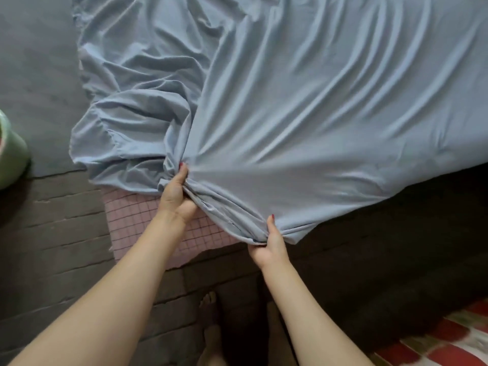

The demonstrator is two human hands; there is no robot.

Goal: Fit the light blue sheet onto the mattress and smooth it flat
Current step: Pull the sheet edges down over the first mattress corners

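The light blue sheet [303, 107] lies wrinkled over the mattress and fills the upper and right part of the view. A pink checked mattress corner [132, 220] shows bare at lower left, under the sheet's edge. My left hand [175, 195] grips a bunched fold of the sheet above that corner. My right hand [270, 245] pinches the sheet's hanging edge lower and to the right. The sheet is pulled taut between the two hands, and loose folds pile up to the left of my left hand.
A grey brick floor [52, 247] runs along the left and bottom. A green round container [10, 157] stands at the left edge. A red and white patterned cloth [449, 339] lies at the bottom right. My feet [211, 334] stand by the dark bed side [396, 247].
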